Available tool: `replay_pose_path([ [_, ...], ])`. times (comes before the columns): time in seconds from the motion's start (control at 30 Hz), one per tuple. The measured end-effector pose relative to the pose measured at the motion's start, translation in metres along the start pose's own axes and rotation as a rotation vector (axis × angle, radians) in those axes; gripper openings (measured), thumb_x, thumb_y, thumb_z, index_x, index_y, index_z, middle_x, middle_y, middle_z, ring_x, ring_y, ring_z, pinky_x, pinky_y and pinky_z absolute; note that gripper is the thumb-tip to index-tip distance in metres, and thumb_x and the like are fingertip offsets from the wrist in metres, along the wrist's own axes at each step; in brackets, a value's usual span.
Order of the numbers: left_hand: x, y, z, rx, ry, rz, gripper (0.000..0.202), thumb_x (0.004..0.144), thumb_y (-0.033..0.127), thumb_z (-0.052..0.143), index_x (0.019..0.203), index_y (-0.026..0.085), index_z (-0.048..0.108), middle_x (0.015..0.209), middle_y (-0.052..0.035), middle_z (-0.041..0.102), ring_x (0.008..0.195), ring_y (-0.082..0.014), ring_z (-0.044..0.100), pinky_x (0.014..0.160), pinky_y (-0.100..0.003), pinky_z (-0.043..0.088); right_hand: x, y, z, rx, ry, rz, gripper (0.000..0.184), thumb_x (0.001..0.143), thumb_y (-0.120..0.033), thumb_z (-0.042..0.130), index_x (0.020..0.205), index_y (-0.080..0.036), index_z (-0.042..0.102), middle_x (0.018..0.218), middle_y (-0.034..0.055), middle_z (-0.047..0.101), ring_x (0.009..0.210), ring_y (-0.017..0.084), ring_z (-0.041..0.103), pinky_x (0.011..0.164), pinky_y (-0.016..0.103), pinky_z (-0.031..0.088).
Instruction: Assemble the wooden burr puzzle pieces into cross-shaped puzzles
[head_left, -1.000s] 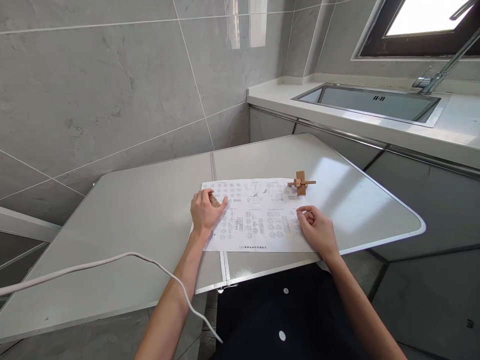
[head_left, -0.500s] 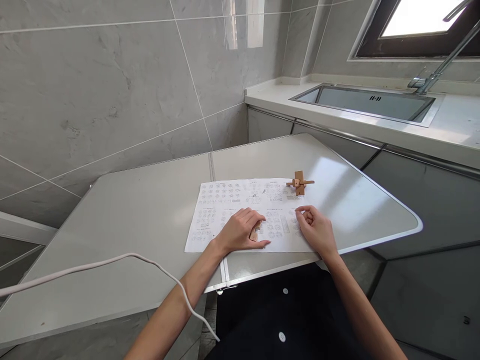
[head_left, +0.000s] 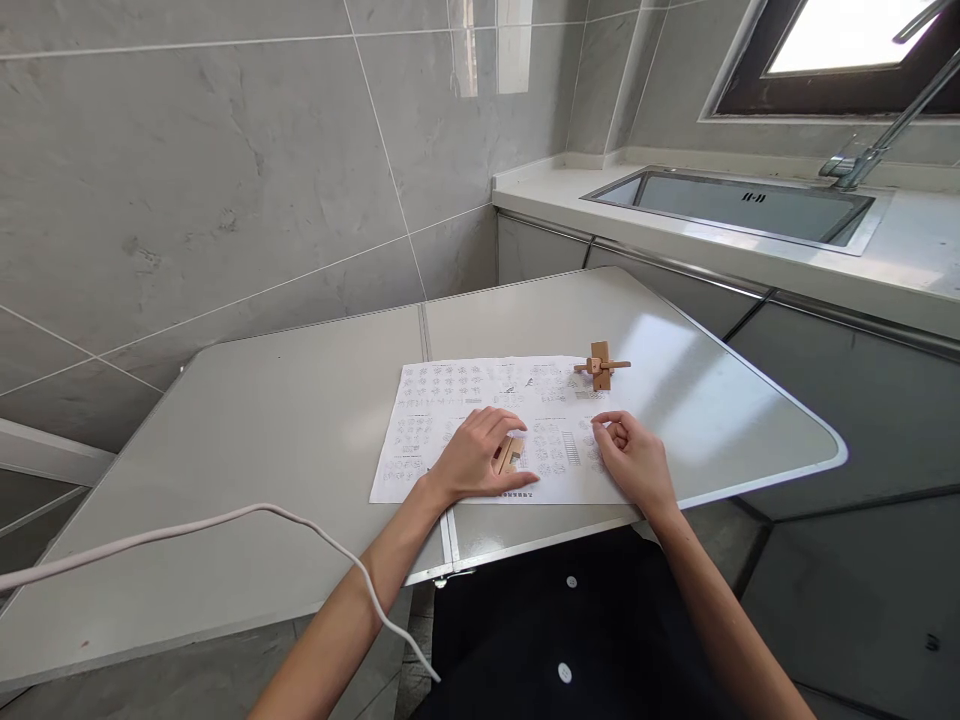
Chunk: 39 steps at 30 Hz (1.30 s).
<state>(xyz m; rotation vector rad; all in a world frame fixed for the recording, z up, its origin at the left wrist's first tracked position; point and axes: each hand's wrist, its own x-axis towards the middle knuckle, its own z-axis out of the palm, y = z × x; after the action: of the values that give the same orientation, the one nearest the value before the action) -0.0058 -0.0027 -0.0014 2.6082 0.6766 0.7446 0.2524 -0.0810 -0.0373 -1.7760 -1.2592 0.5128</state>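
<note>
My left hand [head_left: 480, 455] rests on a printed sheet [head_left: 420, 480], its thumb and fingers spread apart. In the gap between them lie notched wooden puzzle pieces [head_left: 511, 454], partly covered by the palm; how many there are I cannot tell. On the right part of the sheet rests my right hand [head_left: 632, 455], fingers curled in and thumb against the index finger, with nothing visible in it. Beyond it, at the sheet's far right corner, stands a partly assembled wooden puzzle [head_left: 600, 366] of crossed pieces.
The pale folding table [head_left: 300, 430] has a seam across it. A white cable [head_left: 262, 508] crosses over its left part and my left forearm. A tiled wall [head_left: 225, 180] borders the far side. To the right is a counter with a sink [head_left: 735, 205] and a faucet [head_left: 862, 160].
My left fingers have lifted and spread slightly, moving a little left, so more of the wooden pieces shows. My right hand and the assembled puzzle have stayed in place.
</note>
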Motion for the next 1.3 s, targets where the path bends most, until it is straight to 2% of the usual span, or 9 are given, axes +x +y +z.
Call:
replay_pose_path([
  [0.1, -0.002, -0.005, -0.003, 0.101, 0.165, -0.145, 0.037, 0.109, 0.043, 0.035, 0.113, 0.020, 0.063, 0.113, -0.0105, 0.070, 0.098, -0.0227, 0.067, 0.087, -0.038, 0.051, 0.000, 0.000, 0.000, -0.009, 0.001, -0.001, 0.025, 0.094, -0.045, 0.054, 0.092, -0.023, 0.066, 0.058, -0.0064, 0.046, 0.055, 0.016, 0.048, 0.063, 0.027, 0.040],
  [0.17, -0.004, -0.011, -0.004, 0.188, 0.233, -0.274, 0.041, 0.110, 0.034, 0.026, 0.108, 0.019, 0.064, 0.091, -0.0064, 0.070, 0.075, -0.0187, 0.065, 0.071, -0.032, 0.048, 0.000, 0.000, 0.000, -0.009, -0.001, 0.001, 0.026, 0.094, -0.045, 0.054, 0.092, -0.023, 0.066, 0.058, -0.0063, 0.046, 0.055, 0.016, 0.048, 0.063, 0.027, 0.040],
  [0.23, -0.006, -0.016, -0.005, 0.252, 0.220, -0.385, 0.040, 0.110, 0.035, 0.026, 0.109, 0.020, 0.063, 0.060, 0.0024, 0.057, 0.051, -0.0160, 0.054, 0.055, -0.029, 0.038, 0.000, 0.000, 0.000, -0.006, -0.001, 0.003, 0.026, 0.094, -0.045, 0.054, 0.092, -0.023, 0.066, 0.058, -0.0062, 0.046, 0.055, 0.016, 0.048, 0.063, 0.027, 0.040],
  [0.33, -0.008, -0.019, -0.006, 0.239, 0.155, -0.468, 0.040, 0.110, 0.037, 0.027, 0.110, 0.021, 0.063, 0.046, 0.0079, 0.041, 0.039, -0.0148, 0.045, 0.049, -0.027, 0.028, 0.000, -0.001, 0.000, 0.000, 0.000, 0.002, 0.026, 0.094, -0.046, 0.054, 0.092, -0.023, 0.066, 0.058, -0.0062, 0.046, 0.055, 0.016, 0.047, 0.062, 0.027, 0.040],
  [0.5, -0.006, -0.011, -0.009, -0.041, 0.060, -0.482, 0.040, 0.111, 0.040, 0.026, 0.108, 0.023, 0.062, 0.050, 0.0064, 0.055, 0.050, -0.0166, 0.061, 0.058, -0.027, 0.044, -0.001, -0.003, -0.001, 0.003, -0.007, -0.002, 0.027, 0.095, -0.046, 0.053, 0.093, -0.022, 0.066, 0.058, -0.0059, 0.045, 0.055, 0.016, 0.047, 0.062, 0.028, 0.040],
  [0.67, -0.003, -0.005, -0.013, -0.293, -0.073, -0.464, 0.036, 0.110, 0.040, 0.028, 0.110, 0.023, 0.060, 0.058, 0.0056, 0.065, 0.048, -0.0140, 0.057, 0.061, -0.029, 0.048, -0.001, -0.002, 0.000, -0.002, -0.002, -0.014, 0.028, 0.095, -0.047, 0.053, 0.093, -0.022, 0.066, 0.058, -0.0052, 0.047, 0.055, 0.016, 0.047, 0.062, 0.028, 0.040],
  [0.83, -0.003, -0.010, -0.020, -0.240, -0.108, -0.380, 0.041, 0.088, 0.056, 0.072, 0.111, 0.024, 0.063, 0.079, 0.0017, 0.067, 0.068, -0.0157, 0.059, 0.065, -0.029, 0.048, -0.004, -0.005, 0.000, 0.019, -0.051, -0.088, 0.029, 0.098, -0.049, 0.053, 0.096, -0.023, 0.064, 0.061, -0.0047, 0.049, 0.055, 0.016, 0.047, 0.060, 0.028, 0.040],
  [1.03, -0.007, -0.020, -0.026, -0.176, -0.219, -0.242, 0.081, 0.053, 0.062, 0.097, 0.119, 0.026, 0.068, 0.111, -0.0070, 0.061, 0.101, -0.0258, 0.057, 0.086, -0.039, 0.050, -0.025, -0.030, 0.004, 0.019, -0.424, -0.242, 0.029, 0.099, -0.053, 0.058, 0.103, -0.026, 0.065, 0.067, -0.0029, 0.062, 0.057, 0.017, 0.055, 0.059, 0.029, 0.043],
  [1.3, -0.010, -0.026, -0.024, -0.200, -0.237, -0.238, 0.070, 0.057, 0.059, 0.096, 0.114, 0.027, 0.070, 0.105, -0.0056, 0.061, 0.103, -0.0267, 0.055, 0.092, -0.042, 0.049, -0.041, -0.039, 0.024, -0.201, -0.453, -0.349, 0.031, 0.091, -0.055, 0.071, 0.101, -0.027, 0.064, 0.065, -0.0056, 0.061, 0.058, 0.017, 0.059, 0.058, 0.029, 0.038],
])
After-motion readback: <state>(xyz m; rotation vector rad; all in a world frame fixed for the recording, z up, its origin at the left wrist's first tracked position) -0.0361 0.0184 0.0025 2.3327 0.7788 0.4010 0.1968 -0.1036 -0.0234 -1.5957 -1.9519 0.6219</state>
